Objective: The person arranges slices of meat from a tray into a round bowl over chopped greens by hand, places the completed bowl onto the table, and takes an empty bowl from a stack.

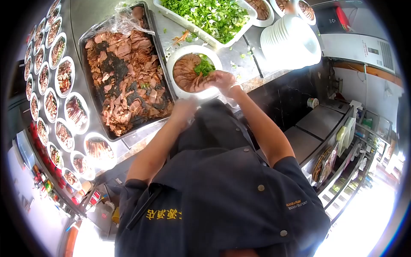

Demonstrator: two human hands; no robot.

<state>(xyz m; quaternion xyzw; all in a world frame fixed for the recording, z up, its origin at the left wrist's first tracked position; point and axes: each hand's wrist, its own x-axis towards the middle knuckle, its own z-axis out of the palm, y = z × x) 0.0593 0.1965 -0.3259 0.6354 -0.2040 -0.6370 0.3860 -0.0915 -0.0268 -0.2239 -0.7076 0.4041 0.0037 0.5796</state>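
Observation:
A white bowl [170,70] holds sliced brown meat [185,73] with chopped greens [204,65] at its upper right. My right hand [221,82] reaches over the bowl's right side, fingers bent together at the meat and the edge of the greens; what they hold, if anything, is hidden. Near the bowl's lower left rim, my left hand [185,110] is smeared by motion, and its fingers cannot be made out. Just left of the bowl lies a dark tray [112,137] of sliced meat [124,92], with crumpled clear plastic film [130,20] over its far end.
A white tub [220,43] of chopped greens stands behind the bowl. At the right is a stack of white dishes [291,43]. Many filled bowls [77,113] stand in rows at the left. Scraps of greens dot the metal counter [239,55]; its front edge is close to my body.

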